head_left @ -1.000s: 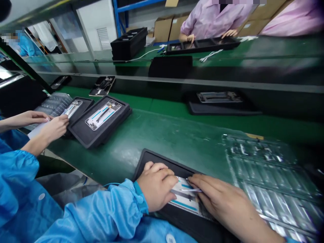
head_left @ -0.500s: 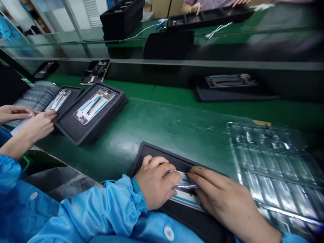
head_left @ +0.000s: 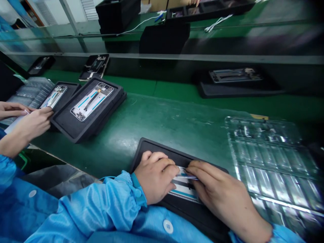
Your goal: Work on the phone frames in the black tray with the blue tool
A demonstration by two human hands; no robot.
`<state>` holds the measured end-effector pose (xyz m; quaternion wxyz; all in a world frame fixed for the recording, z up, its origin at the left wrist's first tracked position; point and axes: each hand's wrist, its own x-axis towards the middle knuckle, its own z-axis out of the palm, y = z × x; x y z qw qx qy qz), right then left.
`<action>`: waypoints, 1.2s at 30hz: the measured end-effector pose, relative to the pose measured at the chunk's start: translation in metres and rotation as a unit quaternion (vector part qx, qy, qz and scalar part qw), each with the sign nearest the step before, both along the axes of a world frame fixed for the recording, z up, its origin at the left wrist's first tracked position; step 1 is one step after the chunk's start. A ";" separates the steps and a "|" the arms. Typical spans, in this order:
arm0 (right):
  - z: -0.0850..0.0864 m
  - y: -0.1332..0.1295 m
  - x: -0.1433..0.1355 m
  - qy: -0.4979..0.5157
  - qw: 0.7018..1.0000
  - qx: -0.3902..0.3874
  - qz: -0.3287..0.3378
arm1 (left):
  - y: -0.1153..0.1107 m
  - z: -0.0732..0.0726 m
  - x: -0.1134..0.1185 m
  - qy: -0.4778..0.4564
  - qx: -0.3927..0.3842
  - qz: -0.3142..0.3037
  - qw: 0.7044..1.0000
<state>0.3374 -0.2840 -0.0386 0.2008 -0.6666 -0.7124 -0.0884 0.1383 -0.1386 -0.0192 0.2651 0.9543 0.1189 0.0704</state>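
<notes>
Both hands' grip meets over a phone frame (head_left: pixel 184 189) lying in a black tray (head_left: pixel 152 150) at the near edge of the green surface (head_left: pixel 164 125). Left hand (head_left: pixel 155 179) curls down on the frame, while right hand (head_left: pixel 217 195) pinches a thin strip (head_left: pixel 188 176) between its fingertips. Just right lies a clear plastic tray (head_left: pixel 273 158). Farther left, a co-worker's hands (head_left: pixel 27 121) work beside another tray (head_left: pixel 88 108).
</notes>
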 end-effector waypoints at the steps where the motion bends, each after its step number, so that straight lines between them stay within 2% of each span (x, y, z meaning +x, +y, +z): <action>1: -0.001 -0.003 -0.001 -0.013 1.000 0.005 0.005 | 0.000 0.000 0.000 0.000 0.000 0.000 1.000; 7: 0.000 -0.014 -0.007 -0.040 0.999 0.012 0.003 | 0.000 0.001 0.001 0.001 -0.008 0.000 1.000; 13: 0.002 0.002 -0.010 -0.020 0.999 0.001 -0.041 | 0.001 0.005 0.001 0.011 -0.019 0.002 1.000; 18: 0.004 0.010 -0.008 -0.020 1.000 0.006 -0.013 | 0.001 0.005 0.001 0.009 -0.011 0.004 1.000; 28: 0.007 0.006 -0.003 -0.001 0.999 -0.022 0.023 | 0.002 0.008 0.002 0.014 -0.020 0.006 1.000; 33: 0.005 -0.003 -0.007 -0.023 1.000 0.010 0.018 | 0.002 0.009 0.002 0.016 -0.024 0.005 1.000; 36: 0.004 -0.005 -0.014 -0.040 0.999 0.009 -0.017 | 0.002 0.010 0.002 0.016 -0.028 0.003 0.999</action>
